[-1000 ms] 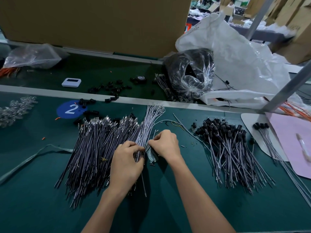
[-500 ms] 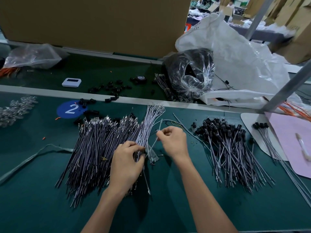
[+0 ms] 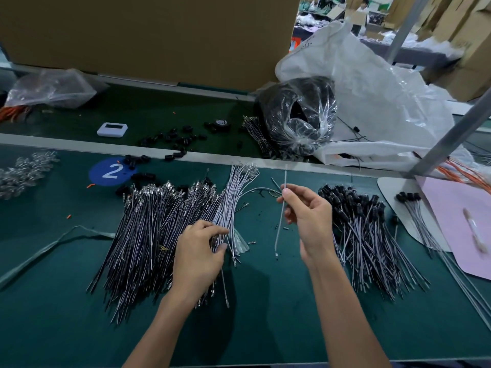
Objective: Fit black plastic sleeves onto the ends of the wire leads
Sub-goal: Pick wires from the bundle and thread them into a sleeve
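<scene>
A wide pile of bare wire leads (image 3: 159, 229) lies on the green bench at left, metal terminals pointing away from me. My left hand (image 3: 198, 253) rests on the pile's right edge, its fingers curled round a few leads. My right hand (image 3: 309, 216) is raised above the bench and pinches a single white wire lead (image 3: 282, 208) between thumb and forefinger, held nearly upright. To its right lies a heap of leads with black sleeves fitted (image 3: 364, 229). Loose black sleeves (image 3: 170, 139) are scattered beyond the bench rail.
A clear bag of black parts (image 3: 297, 115) and a large white plastic bag (image 3: 372, 83) sit at the back right. A pink sheet (image 3: 457, 216) with a few sleeved leads lies far right. A white timer (image 3: 112, 129) and a blue "2" sticker (image 3: 111, 171) are at back left.
My right hand has drawn one white lead out of the pile and lifted it up and to the right. My left hand has stayed on the pile.
</scene>
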